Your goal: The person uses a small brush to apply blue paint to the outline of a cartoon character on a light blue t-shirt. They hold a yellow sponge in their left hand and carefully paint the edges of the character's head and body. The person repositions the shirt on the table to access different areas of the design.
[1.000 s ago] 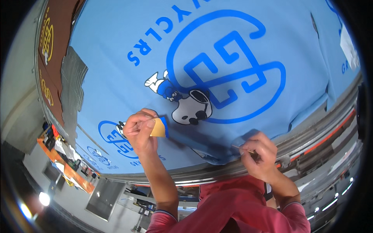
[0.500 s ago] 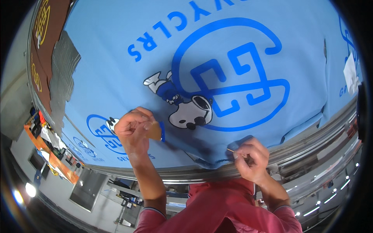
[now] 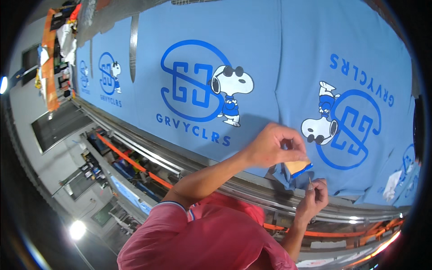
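Observation:
My left hand pinches a small tan card with blue along its edge, held above the lower border of a light blue fabric panel. Below it and to the right, my right hand holds a thin stick, its tip near the card. The panels carry blue looped emblems and lettering, each with a printed cartoon dog in dark sunglasses; the print beside my hands is upside down.
A metal rail runs along the table's near edge, with orange beams below. More printed panels continue leftward along the table to a cluttered orange shelf. A white scrap lies at the right.
The view has swung leftward, showing more panels along the table. My hands appear further right in the picture, the left with the card now above the right, both still holding their items.

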Demonstrator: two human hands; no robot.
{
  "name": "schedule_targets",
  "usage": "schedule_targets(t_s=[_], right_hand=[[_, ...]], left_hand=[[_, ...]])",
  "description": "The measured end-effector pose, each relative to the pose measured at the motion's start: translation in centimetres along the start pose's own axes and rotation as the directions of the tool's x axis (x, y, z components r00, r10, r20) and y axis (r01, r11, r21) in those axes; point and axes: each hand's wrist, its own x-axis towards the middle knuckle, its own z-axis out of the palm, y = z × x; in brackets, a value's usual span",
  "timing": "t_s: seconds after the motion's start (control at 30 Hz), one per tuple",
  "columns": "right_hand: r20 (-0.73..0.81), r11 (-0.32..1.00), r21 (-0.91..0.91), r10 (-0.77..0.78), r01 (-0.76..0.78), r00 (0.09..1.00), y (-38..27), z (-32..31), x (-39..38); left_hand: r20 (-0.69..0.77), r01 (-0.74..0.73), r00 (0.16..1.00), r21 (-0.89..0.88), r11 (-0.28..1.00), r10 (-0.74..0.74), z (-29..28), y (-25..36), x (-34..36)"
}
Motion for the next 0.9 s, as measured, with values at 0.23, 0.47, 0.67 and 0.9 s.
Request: schedule_targets(t_s=[0.23,0.47,0.67,0.9], right_hand=[[-0.246,0.980,0.199,0.077,-0.027,0.966,-0.6,7.2,-4.1],[-0.174,0.977,0.209,0.065,-0.028,0.983,0.0,14.7,-7.9],[-0.103,0.982,0.174,0.092,-0.073,0.990,-0.3,15.5,-8.3],[0.141,0.997,0.041,0.063,-0.070,0.988,-1.7,10.9,-3.5]], left_hand=[[0.027,-0.028,0.999,0.065,0.997,0.026,-8.1,0.2,-7.6],[-0.043,0.007,0.999,0.016,1.000,-0.006,-16.9,0.7,-13.1],[-0.159,0.042,0.986,-0.036,0.998,-0.047,-18.2,0.6,-13.6],[-0.437,-0.097,0.899,-0.133,0.986,0.029,-16.5,-0.3,-14.0]])
